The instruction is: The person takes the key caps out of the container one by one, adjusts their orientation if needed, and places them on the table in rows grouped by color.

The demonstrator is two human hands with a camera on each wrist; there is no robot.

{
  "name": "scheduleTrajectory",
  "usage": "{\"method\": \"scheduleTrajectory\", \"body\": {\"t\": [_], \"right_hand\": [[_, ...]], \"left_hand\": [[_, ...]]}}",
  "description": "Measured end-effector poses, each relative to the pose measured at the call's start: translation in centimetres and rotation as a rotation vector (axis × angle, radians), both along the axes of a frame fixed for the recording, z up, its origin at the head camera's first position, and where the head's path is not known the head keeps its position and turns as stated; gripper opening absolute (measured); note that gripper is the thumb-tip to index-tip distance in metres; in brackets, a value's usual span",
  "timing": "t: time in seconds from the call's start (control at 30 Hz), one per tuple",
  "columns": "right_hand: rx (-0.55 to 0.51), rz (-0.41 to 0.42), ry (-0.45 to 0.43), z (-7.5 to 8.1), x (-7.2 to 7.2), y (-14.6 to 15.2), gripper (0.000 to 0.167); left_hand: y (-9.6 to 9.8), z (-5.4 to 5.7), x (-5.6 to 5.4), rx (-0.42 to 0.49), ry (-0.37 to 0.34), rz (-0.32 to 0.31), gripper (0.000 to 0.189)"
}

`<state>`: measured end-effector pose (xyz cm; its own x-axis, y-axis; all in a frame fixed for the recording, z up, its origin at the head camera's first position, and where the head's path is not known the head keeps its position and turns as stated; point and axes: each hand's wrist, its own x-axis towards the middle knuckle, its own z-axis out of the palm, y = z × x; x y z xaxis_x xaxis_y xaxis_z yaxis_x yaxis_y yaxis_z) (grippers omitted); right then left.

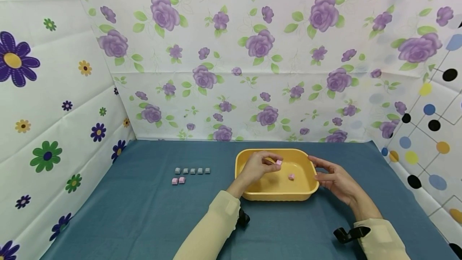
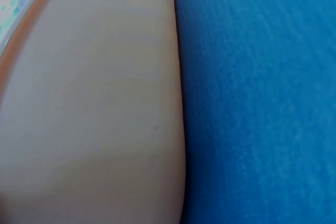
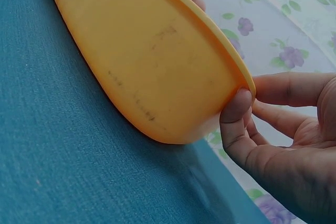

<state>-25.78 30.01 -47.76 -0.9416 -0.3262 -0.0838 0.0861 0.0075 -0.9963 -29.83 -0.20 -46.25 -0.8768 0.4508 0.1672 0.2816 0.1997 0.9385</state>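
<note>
A pink keycap (image 1: 279, 163) is pinched between the thumb and fingers of my left hand (image 1: 257, 166), above the inside of a yellow plastic tray (image 1: 278, 196). On the tray's floor lies another pink keycap (image 1: 291, 177). My right hand (image 1: 337, 179) grips the tray's right rim; the right wrist view shows the thumb outside the wall of the yellow tray (image 3: 157, 51) and fingers at its edge. Left of the tray, several grey keycaps (image 1: 193, 171) form a row, with two pink keycaps (image 1: 178, 181) in front. In the left wrist view a pale, blurred surface hides the work.
A blue-green cloth (image 1: 144, 220) covers the table. Flower-printed sheets (image 1: 231, 51) stand behind and at the left, and a dotted sheet (image 1: 426, 143) at the right. Black wrist straps (image 1: 351, 234) sit near the sleeves.
</note>
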Motion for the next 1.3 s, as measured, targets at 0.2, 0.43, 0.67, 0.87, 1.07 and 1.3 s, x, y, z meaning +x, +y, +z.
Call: {"method": "scheduleTrajectory", "body": {"t": [0.2,0.43,0.67,0.87,1.07,1.3], "right_hand": [[0.011,-0.002,-0.001,0.0,0.0,0.0,0.073],[0.011,-0.003,-0.003,0.1,0.0,-0.1,0.073],[0.01,-0.004,-0.004,0.2,0.0,-0.1,0.074],[0.012,-0.005,-0.001,0.1,0.0,0.0,0.073],[0.011,-0.007,-0.009,0.1,0.0,0.0,0.074],[0.003,-0.009,-0.003,0.0,0.0,0.0,0.075]], "left_hand": [[0.0,0.1,0.0,0.027,0.007,0.025,0.029],[-0.3,0.3,0.0,0.035,0.001,0.081,0.025],[-0.6,1.5,0.2,0.054,0.043,0.09,0.025],[-1.7,2.2,0.4,0.049,0.078,0.075,0.025],[-3.4,2.3,0.2,0.049,0.089,0.084,0.028],[-5.8,2.8,0.1,0.038,0.088,0.1,0.029]]}}
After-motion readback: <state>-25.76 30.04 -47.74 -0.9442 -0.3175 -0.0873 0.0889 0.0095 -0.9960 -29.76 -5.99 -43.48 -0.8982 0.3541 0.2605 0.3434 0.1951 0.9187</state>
